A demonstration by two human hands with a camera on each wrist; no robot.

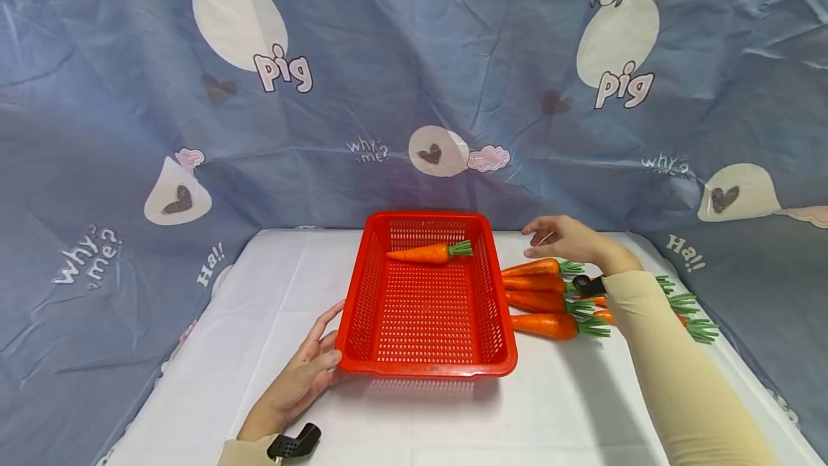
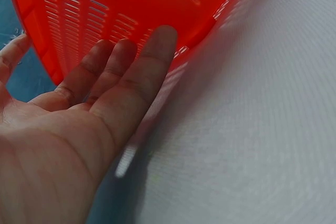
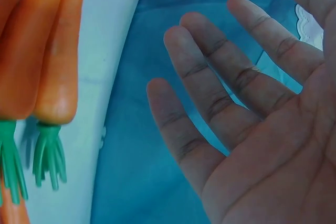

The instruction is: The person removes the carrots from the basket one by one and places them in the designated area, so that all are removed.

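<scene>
A red perforated plastic basket (image 1: 427, 369) stands on the white table, with one orange carrot (image 1: 419, 254) with a green top lying inside near its far wall. My left hand (image 1: 304, 378) is at the basket's near left corner. Seen from the left wrist, its fairly straight fingers rest against the slotted outer wall (image 2: 79, 14). To the right of the basket, several carrots (image 1: 543, 325) lie in a row. Above the far end of that row hovers my right hand (image 1: 566, 239), holding nothing. In the right wrist view its fingers (image 3: 184, 135) are spread and slightly bent, apart from the carrots (image 3: 58, 77).
More carrots (image 1: 701, 329) lie farther right, partly hidden behind the right forearm. A blue printed cloth (image 1: 362, 92) hangs behind and around the white table (image 1: 284, 286). Black wrist straps (image 1: 294, 444) are worn on both arms.
</scene>
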